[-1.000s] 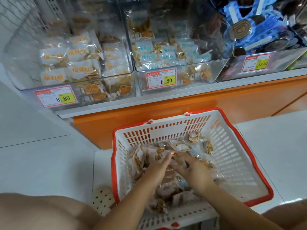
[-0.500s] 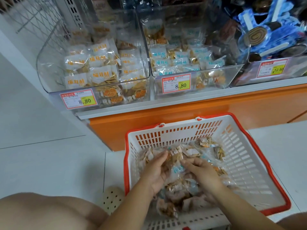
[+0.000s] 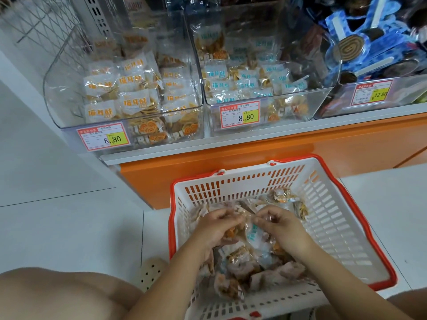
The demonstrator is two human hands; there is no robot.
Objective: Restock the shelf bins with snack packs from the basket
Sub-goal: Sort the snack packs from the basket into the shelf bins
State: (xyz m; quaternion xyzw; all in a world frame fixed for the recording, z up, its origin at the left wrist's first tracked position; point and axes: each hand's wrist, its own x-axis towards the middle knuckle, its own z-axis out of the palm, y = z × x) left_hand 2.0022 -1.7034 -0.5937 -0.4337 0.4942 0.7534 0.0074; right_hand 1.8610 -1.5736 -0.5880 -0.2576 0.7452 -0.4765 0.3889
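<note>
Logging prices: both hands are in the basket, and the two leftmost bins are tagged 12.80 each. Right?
No: the head view shows the left tag and middle tag each reading 8.80. Left hand and right hand are in the basket, gripping snack packs.

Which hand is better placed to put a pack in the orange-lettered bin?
Left. The left hand grips packs at the left side of the basket, nearer the orange-lettered bin; the right hand would likely have to cross over it.

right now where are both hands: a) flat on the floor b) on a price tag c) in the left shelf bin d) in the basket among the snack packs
d: the left hand and the right hand are both down inside the basket, fingers curled on snack packs.
</note>
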